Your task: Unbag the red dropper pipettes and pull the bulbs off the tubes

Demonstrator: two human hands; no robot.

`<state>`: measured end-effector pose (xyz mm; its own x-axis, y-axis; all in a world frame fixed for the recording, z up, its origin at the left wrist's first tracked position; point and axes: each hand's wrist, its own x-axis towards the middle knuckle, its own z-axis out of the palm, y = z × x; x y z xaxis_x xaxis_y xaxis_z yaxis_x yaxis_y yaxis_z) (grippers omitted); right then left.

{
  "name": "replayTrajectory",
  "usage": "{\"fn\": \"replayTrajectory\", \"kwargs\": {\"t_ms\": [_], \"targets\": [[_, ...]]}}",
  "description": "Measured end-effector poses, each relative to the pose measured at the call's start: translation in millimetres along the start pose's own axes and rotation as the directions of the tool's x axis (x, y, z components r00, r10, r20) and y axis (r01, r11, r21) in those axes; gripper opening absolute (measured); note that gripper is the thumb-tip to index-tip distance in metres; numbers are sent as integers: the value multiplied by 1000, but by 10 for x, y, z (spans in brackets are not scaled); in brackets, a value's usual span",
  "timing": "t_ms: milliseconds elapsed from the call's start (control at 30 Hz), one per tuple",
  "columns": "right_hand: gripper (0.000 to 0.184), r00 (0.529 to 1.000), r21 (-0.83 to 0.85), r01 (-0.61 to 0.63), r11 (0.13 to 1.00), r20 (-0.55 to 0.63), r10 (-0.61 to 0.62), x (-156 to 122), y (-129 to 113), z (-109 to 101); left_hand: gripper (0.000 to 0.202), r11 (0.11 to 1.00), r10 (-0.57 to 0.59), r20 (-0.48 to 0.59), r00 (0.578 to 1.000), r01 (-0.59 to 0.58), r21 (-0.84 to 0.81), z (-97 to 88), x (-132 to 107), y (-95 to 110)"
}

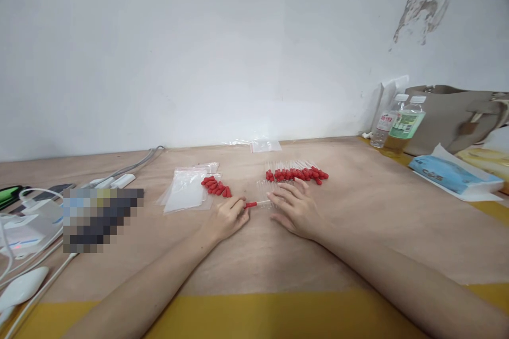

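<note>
Left hand [229, 217] pinches the red end of a dropper [254, 204], which sits between both hands at the table [254, 259]. Right hand [299, 211], fingers loosely parted, is by the pale stem's far end; can't tell if it grips. Looks light; red bulb probably soft, grippy; stem likely stiff, slick, maybe breakable. Best hold: where bulb meets stem.

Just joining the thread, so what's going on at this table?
A person is working with both bare hands. The left hand pinches a red piece, with a thin pale stick running from it toward the right hand; whether that hand grips it is unclear. Red-tipped sticks lie in a row beyond the right hand. More red pieces lie beyond the left hand, by the plastic bags.
</note>
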<state>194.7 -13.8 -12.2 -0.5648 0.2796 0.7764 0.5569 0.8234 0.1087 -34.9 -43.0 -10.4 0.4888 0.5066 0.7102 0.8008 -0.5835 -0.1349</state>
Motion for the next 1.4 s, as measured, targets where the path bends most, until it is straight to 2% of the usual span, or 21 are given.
{"fn": "replayTrajectory", "kwargs": {"t_ms": [167, 267, 400, 500, 700, 900, 1067, 1200, 1300, 1400], "targets": [[23, 1000, 7, 5, 1000, 4, -5, 4, -11, 121, 11, 997, 81, -41, 996, -80, 5, 5, 32, 58], [19, 1000, 32, 15, 999, -10, -15, -1, -7, 158, 7, 998, 47, -46, 998, -48, -29, -6, 64, 99], [20, 997, 112, 73, 991, -30, -70, -9, 8, 186, 25, 999, 28, 74, 997, -25, -32, -22, 139, 148], [21, 992, 162, 115, 980, -69, -105, -26, 20, 229, 22, 995, 94, 155, 983, -87, -52, -19, 174, 161], [26, 981, 246, 183, 952, -103, -162, -90, 48, 292, 20, 988, 154, 214, 964, -147, -52, -39, 172, 150], [28, 979, 241, 199, 950, -7, -203, -103, 46, 154, 21, 984, 179, 264, 948, -176, -35, -126, 179, 160], [29, 938, 108, 345, 932, -6, -346, -68, 2, 5, 18, 974, 228, 268, 936, -219, -64, -150, 183, 185], [30, 915, 67, 404, 912, -22, -404, -64, -5, -57, 18, 972, 236, 268, 934, -223, -78, -177, 169, 184], [31, 917, 42, 397, 917, -48, -395, -114, 116, -105, 21, 980, 198, 257, 946, -186, -70, -263, 121, 42], [28, 966, 21, 235, 972, -116, -231, -174, 292, -130, 24, 1000, 20, 194, 981, -23, 15, -368, 59, -198]]}}
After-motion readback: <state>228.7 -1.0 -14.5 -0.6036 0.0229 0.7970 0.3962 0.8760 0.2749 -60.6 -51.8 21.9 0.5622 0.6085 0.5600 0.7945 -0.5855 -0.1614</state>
